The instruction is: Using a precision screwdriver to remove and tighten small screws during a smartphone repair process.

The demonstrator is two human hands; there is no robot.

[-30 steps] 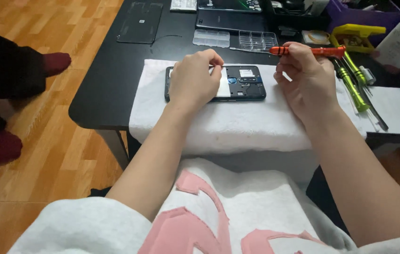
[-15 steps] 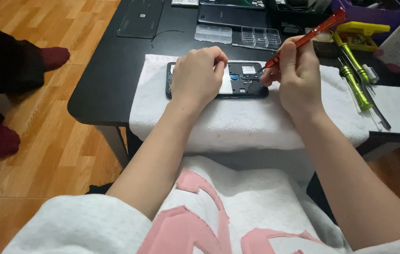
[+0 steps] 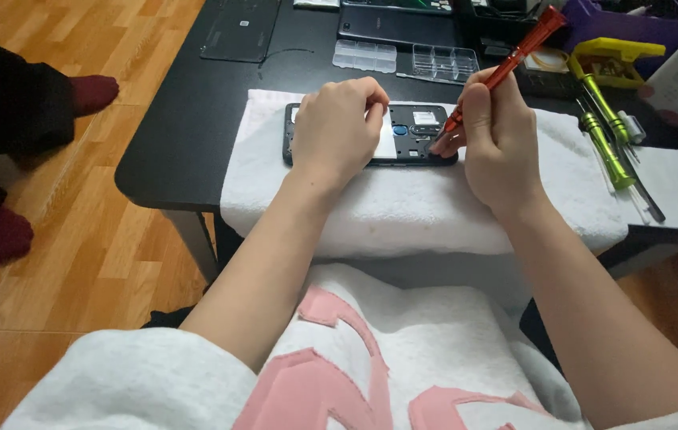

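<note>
An opened black phone (image 3: 415, 131) with its back removed lies on a white towel (image 3: 403, 203) spread over a black table (image 3: 195, 135). My left hand (image 3: 337, 127) rests on the phone's left half and presses it down. My right hand (image 3: 497, 135) grips a red screwdriver (image 3: 506, 68) like a pen, slanted, with its tip down at the phone's right end. The left part of the phone is hidden under my left hand.
Green-handled screwdrivers (image 3: 606, 135) lie to the right on the towel. A clear parts tray (image 3: 411, 60), a black back cover (image 3: 241, 30), a yellow tool (image 3: 610, 60) and a purple box (image 3: 634, 20) sit farther back. Another person's legs (image 3: 12, 143) stand on the wooden floor at left.
My right hand has swung the red screwdriver from lying level above the phone to a steep slant, bringing its tip down onto the phone's right end. The left hand stayed put.
</note>
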